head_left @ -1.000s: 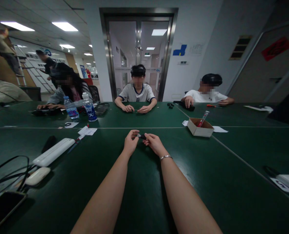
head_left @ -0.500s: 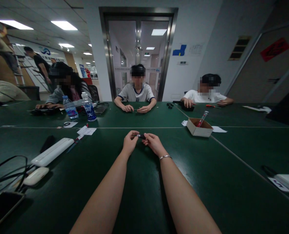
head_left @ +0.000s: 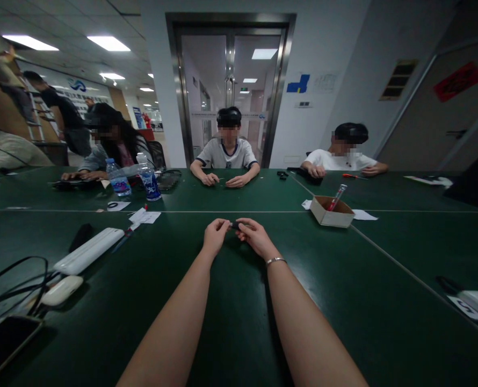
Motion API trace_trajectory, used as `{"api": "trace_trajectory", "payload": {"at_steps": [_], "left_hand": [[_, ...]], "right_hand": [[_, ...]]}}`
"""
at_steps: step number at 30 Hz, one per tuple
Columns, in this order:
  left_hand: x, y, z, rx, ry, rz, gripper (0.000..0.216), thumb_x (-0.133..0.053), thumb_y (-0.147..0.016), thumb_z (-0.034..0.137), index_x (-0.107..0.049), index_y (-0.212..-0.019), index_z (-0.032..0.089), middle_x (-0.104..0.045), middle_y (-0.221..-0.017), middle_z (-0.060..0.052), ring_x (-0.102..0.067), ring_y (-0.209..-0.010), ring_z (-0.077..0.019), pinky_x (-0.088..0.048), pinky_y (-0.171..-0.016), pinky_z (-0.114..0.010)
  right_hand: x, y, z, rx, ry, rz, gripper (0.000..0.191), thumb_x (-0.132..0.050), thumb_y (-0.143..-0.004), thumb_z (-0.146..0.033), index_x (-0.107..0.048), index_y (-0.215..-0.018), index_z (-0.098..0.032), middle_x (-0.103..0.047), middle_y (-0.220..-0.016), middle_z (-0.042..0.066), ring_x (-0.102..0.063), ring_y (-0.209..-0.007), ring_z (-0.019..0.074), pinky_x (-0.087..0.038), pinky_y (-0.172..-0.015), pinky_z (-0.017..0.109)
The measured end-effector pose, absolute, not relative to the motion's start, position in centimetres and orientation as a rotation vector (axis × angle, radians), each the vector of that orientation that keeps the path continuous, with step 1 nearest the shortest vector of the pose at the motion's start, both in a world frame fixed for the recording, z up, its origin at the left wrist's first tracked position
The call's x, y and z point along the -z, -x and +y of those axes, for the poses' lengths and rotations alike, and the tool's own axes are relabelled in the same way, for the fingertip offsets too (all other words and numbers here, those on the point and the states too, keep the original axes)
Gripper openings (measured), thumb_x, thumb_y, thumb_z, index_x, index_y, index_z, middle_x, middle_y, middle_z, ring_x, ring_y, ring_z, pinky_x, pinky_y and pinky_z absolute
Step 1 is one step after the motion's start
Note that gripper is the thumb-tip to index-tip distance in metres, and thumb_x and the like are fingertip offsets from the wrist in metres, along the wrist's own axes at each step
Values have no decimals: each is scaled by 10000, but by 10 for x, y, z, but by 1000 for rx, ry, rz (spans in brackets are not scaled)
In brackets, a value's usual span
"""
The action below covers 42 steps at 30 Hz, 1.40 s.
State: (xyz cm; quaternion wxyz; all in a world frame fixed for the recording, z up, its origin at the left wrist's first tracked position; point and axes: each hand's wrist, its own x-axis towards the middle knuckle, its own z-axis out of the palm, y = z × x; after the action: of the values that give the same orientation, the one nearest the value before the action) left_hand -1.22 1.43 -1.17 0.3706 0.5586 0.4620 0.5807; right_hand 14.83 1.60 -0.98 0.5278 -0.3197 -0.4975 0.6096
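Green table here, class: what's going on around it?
The camera wearer's left hand and right hand hold a small dark object between them over the green table; it is too small to identify. Farther off to the right stands an open box with a tube in it. A person in a pale shirt sits opposite.

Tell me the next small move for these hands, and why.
Perhaps ease the left hand back slightly: its fingertips seem to cover one end of the small dark object, while the right hand holds the other end, so it should stay supported.
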Motion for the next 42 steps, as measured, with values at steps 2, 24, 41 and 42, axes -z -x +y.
{"api": "trace_trajectory", "payload": {"at_steps": [2, 24, 41, 42], "left_hand": [[11, 13, 14, -1467, -1452, 1235, 293, -585, -788, 439, -652, -782, 153, -646, -715, -44, -579, -689, -163, -432, -673, -274], [-11, 14, -8, -1166, -1555, 1730, 521, -406, -884, 577, -553, -561, 194, -554, -564, -14, -494, -545, -165, -301, -551, -272], [5, 12, 5, -1526, -1546, 1307, 294, -580, -825, 221, -632, -1114, 209, -639, -1174, -90, -627, -993, -200, -483, -843, -314], [7, 12, 7, -1530, -1553, 1244, 300, -578, -815, 188, -634, -1109, 198, -635, -1181, -95, -627, -1003, -196, -488, -865, -318]], "right_hand": [[12, -148, 17, -1459, 770, -1186, 526, -867, -599, -408, -658, -1006, -149, -663, -690, 34, -585, -582, 119, -443, -532, 208], [11, -152, 15, -1544, 745, -1278, 454, -836, -576, -173, -674, -1000, -189, -685, -944, 58, -635, -718, 141, -512, -632, 233], [10, -151, 17, -1477, 789, -1046, 372, -860, -627, -287, -687, -928, -154, -667, -721, 39, -647, -618, 149, -534, -574, 241], [10, -151, 17, -1475, 788, -1040, 366, -858, -631, -285, -687, -928, -156, -670, -731, 39, -650, -623, 151, -536, -577, 244]]}}
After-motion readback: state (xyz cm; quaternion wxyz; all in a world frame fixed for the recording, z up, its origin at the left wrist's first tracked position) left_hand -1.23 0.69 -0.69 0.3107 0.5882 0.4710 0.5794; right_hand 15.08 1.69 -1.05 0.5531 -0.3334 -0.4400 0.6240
